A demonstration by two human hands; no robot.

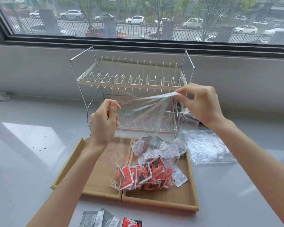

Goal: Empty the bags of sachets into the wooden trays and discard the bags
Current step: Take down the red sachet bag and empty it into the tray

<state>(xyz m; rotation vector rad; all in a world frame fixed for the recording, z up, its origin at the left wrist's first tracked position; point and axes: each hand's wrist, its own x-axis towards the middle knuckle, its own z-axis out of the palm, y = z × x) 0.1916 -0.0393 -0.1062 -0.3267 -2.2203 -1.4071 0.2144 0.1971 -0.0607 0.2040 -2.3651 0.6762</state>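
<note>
Nearest me, a few loose grey and red sachets (111, 218) lie on the pale grey countertop (23, 161) at the near edge. Just beyond them sit two shallow wooden trays side by side: the left wooden tray (69, 164) looks bare where I can see it, while the right wooden tray (187, 199) carries a pile of red sachets (144, 174) and white sachets (161, 151). I judge I am mid-emptying: the clear plastic bag (138, 115) hangs over the trays, its lower end draped around the red sachets, some of which seem to be inside it, though the film is too clear for me to be sure. My left hand (103, 122) is raised above the left tray, fingers curled and pinching one edge of the bag; my right hand (202, 104) is higher and farther right, pinching the bag's white top strip. The next move, I think, calls for lifting and shaking so the sachets drop out, then discarding the bag. To the right lies a second clear packet (206, 148) on the counter. Farther off stands a white wire dish rack (131, 82) below the window (138, 17).
</note>
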